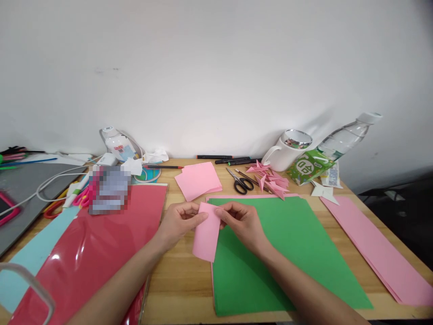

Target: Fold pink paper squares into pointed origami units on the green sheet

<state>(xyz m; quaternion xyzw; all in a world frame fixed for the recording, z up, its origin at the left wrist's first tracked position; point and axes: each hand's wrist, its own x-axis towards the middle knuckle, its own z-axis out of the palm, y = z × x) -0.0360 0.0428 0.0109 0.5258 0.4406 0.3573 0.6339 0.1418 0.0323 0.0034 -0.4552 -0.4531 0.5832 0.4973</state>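
Observation:
Both hands hold a folded pink paper piece [206, 234] just above the wooden table [179, 275]. My left hand [178, 221] pinches its upper left edge. On the upper right edge, the fingers of my right hand [241, 221] are pressed together. The paper hangs down over the left edge of a large green sheet [287, 253]. A stack of small pink squares [198, 180] lies beyond the hands. Folded pink paper shapes [270, 178] are piled to the right of black scissors [241, 183].
A red glossy sheet [94, 253] and a light blue sheet [30, 257] lie on the left. Long pink strips [375, 248] lie at the right. Along the wall stand a white mug [287, 151], a green packet [309, 167], a water bottle [345, 135], markers [233, 159] and a glue bottle [118, 144].

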